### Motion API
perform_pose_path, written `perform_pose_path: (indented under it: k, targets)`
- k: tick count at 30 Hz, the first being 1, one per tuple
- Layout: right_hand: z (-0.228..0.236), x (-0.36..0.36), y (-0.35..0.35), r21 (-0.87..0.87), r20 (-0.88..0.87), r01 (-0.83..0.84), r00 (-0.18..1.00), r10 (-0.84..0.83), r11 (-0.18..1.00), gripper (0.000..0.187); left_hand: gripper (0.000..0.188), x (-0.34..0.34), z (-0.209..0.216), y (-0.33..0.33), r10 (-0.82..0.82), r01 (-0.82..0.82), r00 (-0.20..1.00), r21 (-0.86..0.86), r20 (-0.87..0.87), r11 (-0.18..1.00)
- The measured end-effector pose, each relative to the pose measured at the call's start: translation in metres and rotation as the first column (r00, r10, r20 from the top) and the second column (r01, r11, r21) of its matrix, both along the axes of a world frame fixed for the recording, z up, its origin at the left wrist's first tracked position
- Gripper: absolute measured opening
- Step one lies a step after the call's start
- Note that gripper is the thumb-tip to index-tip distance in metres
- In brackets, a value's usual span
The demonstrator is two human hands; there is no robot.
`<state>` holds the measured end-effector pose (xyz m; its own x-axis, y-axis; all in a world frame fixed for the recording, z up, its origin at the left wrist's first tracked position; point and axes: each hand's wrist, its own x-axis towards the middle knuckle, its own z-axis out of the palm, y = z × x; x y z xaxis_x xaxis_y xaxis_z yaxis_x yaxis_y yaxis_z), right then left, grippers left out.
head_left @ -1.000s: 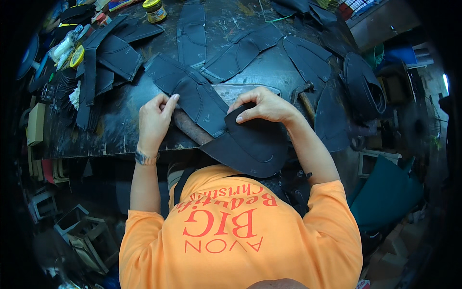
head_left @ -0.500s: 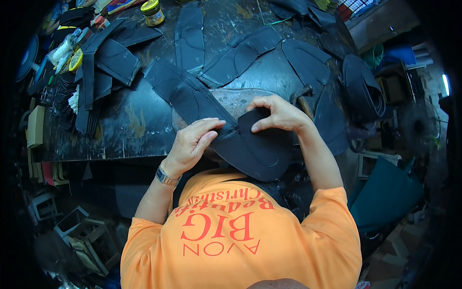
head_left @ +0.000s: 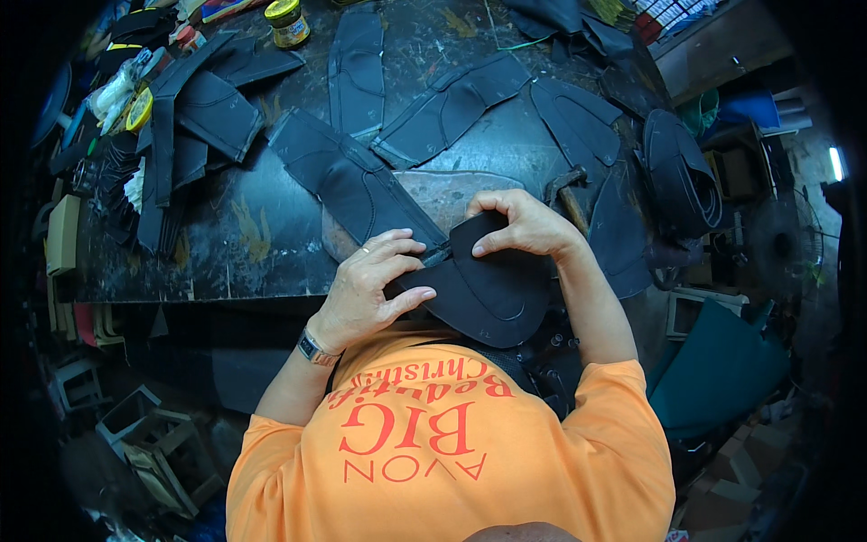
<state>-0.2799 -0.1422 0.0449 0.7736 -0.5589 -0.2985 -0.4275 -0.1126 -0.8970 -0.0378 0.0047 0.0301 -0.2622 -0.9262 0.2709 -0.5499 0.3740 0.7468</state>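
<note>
A rounded black leather piece [head_left: 497, 294] with stitched curved lines hangs past the table's near edge, just above my lap. My right hand [head_left: 519, 226] is closed on its upper edge, thumb on top and fingertips folded behind. On the other side, my left hand [head_left: 375, 280] lies with fingers and thumb spread, fingertips touching the piece near a seam. At that seam the piece meets a long black stitched panel [head_left: 348, 181], which stretches away to the upper left. Under the panel's near end is a worn, pale rounded board [head_left: 461, 185].
Several more stitched black panels [head_left: 447, 113] lie across the dark table [head_left: 235, 271]. A hammer [head_left: 571, 200] rests right of the board. Rolled black material [head_left: 677, 172] stands at the right edge. A yellow-lidded jar [head_left: 287, 23] is at the back, and piled black strips [head_left: 163, 163] at left.
My left hand has shifted slightly right, its thumb now spread away from the fingers and lower over the piece. My right hand and the rounded piece have moved slightly toward me.
</note>
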Motion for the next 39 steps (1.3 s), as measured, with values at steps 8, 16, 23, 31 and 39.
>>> perform_pose_path:
  k: [8, 16, 23, 31, 39]
  targets:
    - [-0.01, -0.001, -0.005, -0.176, 0.011, -0.063, 0.998, 0.066, 0.982, 0.049, 0.025, -0.002, -0.001, 0.001, 0.007, -0.007, 1.0, 0.018, -0.013, 1.0]
    - [-0.015, -0.001, -0.003, -0.162, 0.054, -0.053, 0.997, 0.063, 0.985, 0.043, 0.018, -0.008, 0.001, -0.001, 0.038, -0.038, 0.998, -0.003, 0.041, 0.999]
    - [-0.005, -0.008, -0.008, -0.076, 0.04, -0.057, 0.997, 0.06, 0.995, 0.036, 0.025, -0.002, -0.004, 0.011, 0.007, -0.007, 0.998, 0.005, 0.063, 1.0]
    - [0.017, -0.006, -0.013, 0.017, -0.088, 0.015, 0.996, -0.013, 1.0, 0.027, 0.026, 0.0, -0.006, 0.02, 0.079, -0.079, 0.995, 0.006, -0.058, 0.997]
    - [0.011, 0.027, -0.018, -0.08, -0.121, -0.083, 0.99, 0.073, 0.993, 0.026, 0.024, -0.003, -0.014, 0.021, 0.197, -0.201, 0.974, -0.024, -0.114, 0.979]
